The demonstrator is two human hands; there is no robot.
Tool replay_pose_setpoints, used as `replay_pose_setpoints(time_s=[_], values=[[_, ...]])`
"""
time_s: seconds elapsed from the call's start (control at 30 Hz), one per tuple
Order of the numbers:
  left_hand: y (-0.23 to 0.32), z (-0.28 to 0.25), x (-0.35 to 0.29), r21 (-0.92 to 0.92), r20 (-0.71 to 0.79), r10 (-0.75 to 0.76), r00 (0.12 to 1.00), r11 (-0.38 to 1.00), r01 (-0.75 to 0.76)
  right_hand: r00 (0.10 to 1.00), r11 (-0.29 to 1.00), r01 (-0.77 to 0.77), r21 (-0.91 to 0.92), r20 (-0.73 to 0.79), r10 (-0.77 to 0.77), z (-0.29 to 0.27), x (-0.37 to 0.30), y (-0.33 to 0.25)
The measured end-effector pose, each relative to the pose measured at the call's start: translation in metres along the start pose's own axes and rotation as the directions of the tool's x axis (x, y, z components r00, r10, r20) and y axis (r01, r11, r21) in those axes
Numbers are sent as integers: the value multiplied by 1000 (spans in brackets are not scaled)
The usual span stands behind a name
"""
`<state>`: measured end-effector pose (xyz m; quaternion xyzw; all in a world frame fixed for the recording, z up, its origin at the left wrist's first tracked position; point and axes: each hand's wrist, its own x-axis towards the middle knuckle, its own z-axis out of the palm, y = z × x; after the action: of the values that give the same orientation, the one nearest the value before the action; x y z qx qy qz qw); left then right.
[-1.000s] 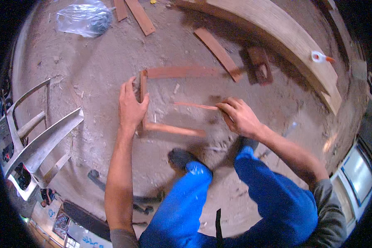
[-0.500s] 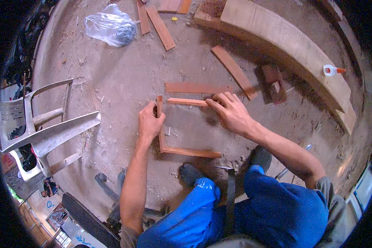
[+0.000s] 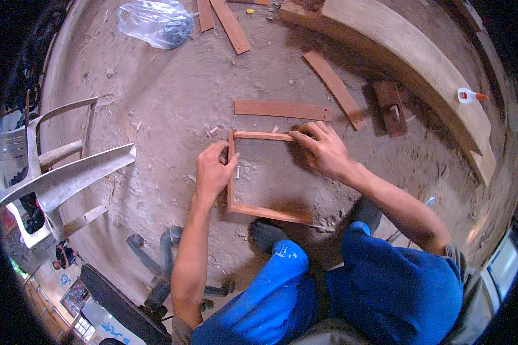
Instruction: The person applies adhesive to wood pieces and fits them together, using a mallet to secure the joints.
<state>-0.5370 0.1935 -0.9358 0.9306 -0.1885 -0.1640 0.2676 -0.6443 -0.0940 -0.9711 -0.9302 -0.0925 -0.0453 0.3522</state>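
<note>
We work low over a dusty floor (image 3: 172, 109), where three slim reddish wooden strips form a three-sided frame, its right side open. With our left hand (image 3: 214, 171) we grip the side strip (image 3: 231, 194), the fingers closed around it a little below its far end. With our right hand (image 3: 327, 150) we pinch the right end of the far strip (image 3: 265, 136) between narrow-set fingers; its left end meets the top of the side strip, though we cannot tell whether the two are fastened. The near strip (image 3: 270, 213) runs rightward from the side strip's lower end, in front of our shoes.

Just beyond the frame lies a flat board (image 3: 279, 108) with holes at its right end, and a slanting board (image 3: 334, 89) rests near that. Farther right, a small white bottle (image 3: 469, 96) with an orange tip lies on a big pale timber (image 3: 408, 52).
</note>
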Motion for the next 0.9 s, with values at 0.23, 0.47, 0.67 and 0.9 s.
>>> replay_pose_setpoints(time_s=[0.23, 0.47, 0.67, 0.9], values=[[-6, 2, 10, -162, -96, -35, 995, 987, 19, 993, 999, -41, 16, 116, 39, -9, 6, -5], [16, -2, 20, -333, -25, -170, 985, 930, 152, 986, 999, -41, 25, 166, 36, -16, 6, -1], [-4, 4, 25, -133, -167, 202, 965, 965, -225, 977, 991, -124, 56, 179, 112, -26, 2, -7], [14, 5, 27, -148, -160, 107, 981, 980, -131, 991, 988, -115, 101, 80, 107, -34, -26, 11]])
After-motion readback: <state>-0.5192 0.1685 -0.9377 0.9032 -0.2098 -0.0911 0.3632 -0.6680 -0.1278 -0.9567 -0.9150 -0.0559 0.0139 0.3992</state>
